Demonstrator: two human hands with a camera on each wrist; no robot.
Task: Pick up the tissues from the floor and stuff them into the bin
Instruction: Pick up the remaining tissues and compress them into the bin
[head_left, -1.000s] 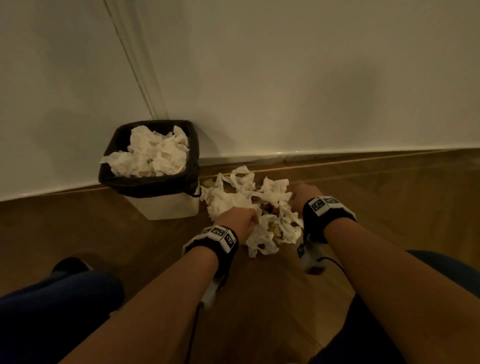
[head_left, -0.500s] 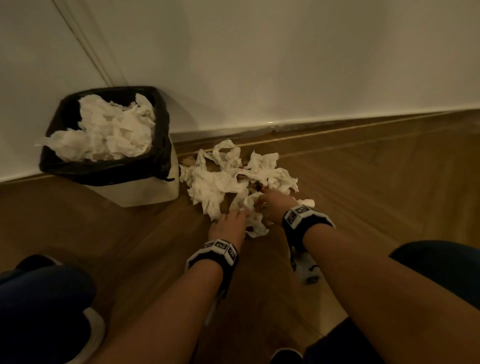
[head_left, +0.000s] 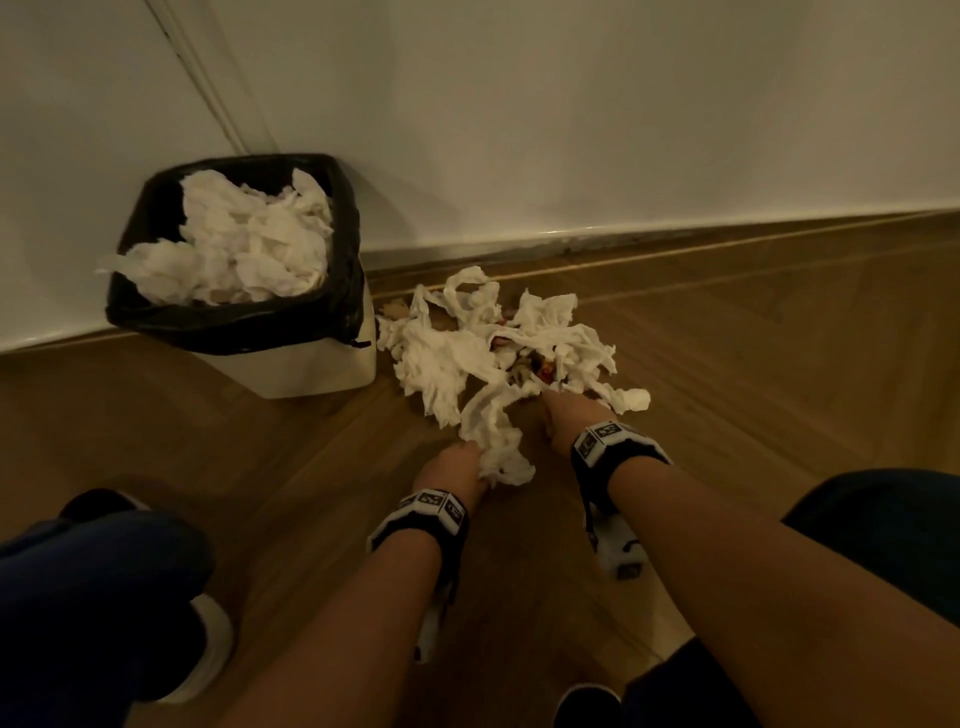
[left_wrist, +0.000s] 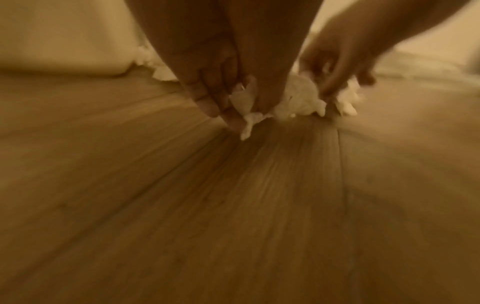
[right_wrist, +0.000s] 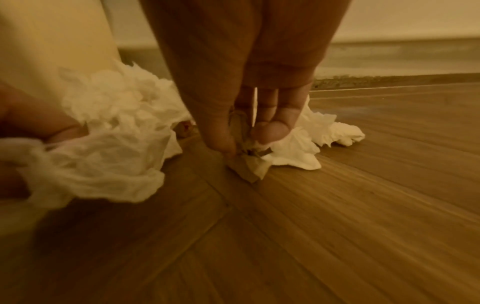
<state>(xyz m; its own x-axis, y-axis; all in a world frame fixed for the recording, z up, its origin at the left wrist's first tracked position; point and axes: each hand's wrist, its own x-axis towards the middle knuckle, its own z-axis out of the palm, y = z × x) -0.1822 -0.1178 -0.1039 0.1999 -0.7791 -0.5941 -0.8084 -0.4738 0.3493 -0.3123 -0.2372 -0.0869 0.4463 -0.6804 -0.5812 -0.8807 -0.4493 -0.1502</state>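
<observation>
A heap of crumpled white tissues (head_left: 467, 353) lies on the wooden floor just right of the bin (head_left: 306, 371), a white bin with a black liner, heaped with tissues (head_left: 244, 244). My left hand (head_left: 457, 465) pinches the near end of a long tissue strand (left_wrist: 246, 115) at floor level. My right hand (head_left: 558, 415) pinches a small crumpled tissue (right_wrist: 249, 164) with brownish scraps at the heap's near right edge. Some reddish scraps (head_left: 540, 366) sit within the heap.
A white wall (head_left: 571, 130) with a baseboard runs behind the bin and heap. My dark-trousered knees and a shoe (head_left: 202, 644) are at the lower left and lower right. Bare wooden floor (head_left: 779, 364) stretches to the right.
Both hands came down from the lifted bundle to the floor and drew back to the heap's near edge, each now pinching tissue. The view shifted slightly.
</observation>
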